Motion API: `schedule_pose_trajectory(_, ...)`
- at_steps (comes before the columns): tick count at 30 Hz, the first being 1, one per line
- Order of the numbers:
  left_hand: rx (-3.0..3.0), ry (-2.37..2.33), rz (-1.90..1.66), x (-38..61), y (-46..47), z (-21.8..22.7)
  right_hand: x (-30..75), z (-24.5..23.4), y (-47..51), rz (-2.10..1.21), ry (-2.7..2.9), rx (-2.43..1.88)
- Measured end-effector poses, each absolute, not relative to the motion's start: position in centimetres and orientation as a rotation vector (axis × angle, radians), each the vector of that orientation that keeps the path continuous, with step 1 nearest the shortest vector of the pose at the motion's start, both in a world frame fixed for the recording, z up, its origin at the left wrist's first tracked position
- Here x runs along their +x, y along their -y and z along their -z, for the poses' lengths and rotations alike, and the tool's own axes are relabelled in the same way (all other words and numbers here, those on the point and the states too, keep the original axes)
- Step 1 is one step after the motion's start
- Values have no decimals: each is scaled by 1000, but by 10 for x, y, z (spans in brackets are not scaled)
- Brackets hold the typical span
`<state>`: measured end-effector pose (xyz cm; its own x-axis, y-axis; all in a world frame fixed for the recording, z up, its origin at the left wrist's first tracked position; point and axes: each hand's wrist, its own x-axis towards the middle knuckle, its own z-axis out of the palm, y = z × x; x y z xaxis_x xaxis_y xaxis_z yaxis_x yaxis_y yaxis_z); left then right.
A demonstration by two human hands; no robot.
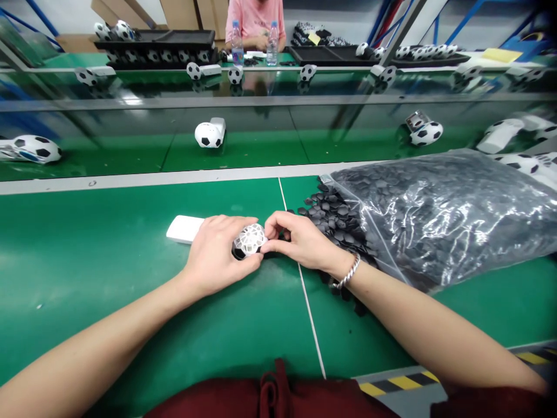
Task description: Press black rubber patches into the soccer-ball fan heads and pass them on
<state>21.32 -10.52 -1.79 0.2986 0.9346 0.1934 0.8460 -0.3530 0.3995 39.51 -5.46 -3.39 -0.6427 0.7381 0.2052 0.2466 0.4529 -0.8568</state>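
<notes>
My left hand (217,249) is wrapped round a white soccer-ball-shaped piece with a handle. The ball part (250,239) has an openwork white lattice on top and a black patch low on its near side. Its flat white handle (185,229) sticks out to the left behind my fingers. At the ball's right edge my right hand (300,239) is closed in a pinch, fingertips against the ball. Whatever lies between those fingertips is too small to make out. Loose black plastic pieces (335,215) are heaped beside and beyond my right wrist.
A clear bag (456,215) full of black pieces lies on the green table (108,331) at right. Past the white ledge (130,181), a green conveyor (143,139) carries several ball-and-handle pieces. Opposite sits a person in a pink shirt (248,20), near black trays (161,43) and two bottles.
</notes>
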Motion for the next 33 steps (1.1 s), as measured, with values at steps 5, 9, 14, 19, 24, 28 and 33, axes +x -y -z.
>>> schedule_pose_trajectory(5, 2490, -1498, -473, 203, 105, 18, 411, 23, 45, -1057, 2284, -1084)
schedule_pose_trajectory(9, 2541, -1636, -422, 201, 109, 15, 418, 20, 50, -587, 2643, -1175)
schedule_pose_trajectory(14, 2497, -1523, -347, 198, 111, 8, 399, 24, 74, 45, 2924, -1076)
schedule_pose_trajectory(19, 2374, -1415, -434, 195, 108, 8, 386, 36, 76, 286, 2868, -1041)
schedule_pose_trajectory(24, 2272, -1219, -466, 187, 103, 9, 399, 36, 63, 27, 2667, -978)
schedule_pose_trajectory(28, 2229, -1144, -492, 188, 102, 9, 408, 20, 69, -441, 2463, -860)
schedule_pose_trajectory(33, 2219, -1221, -613, 199, 104, 15, 404, 14, 74, -887, 2311, -749)
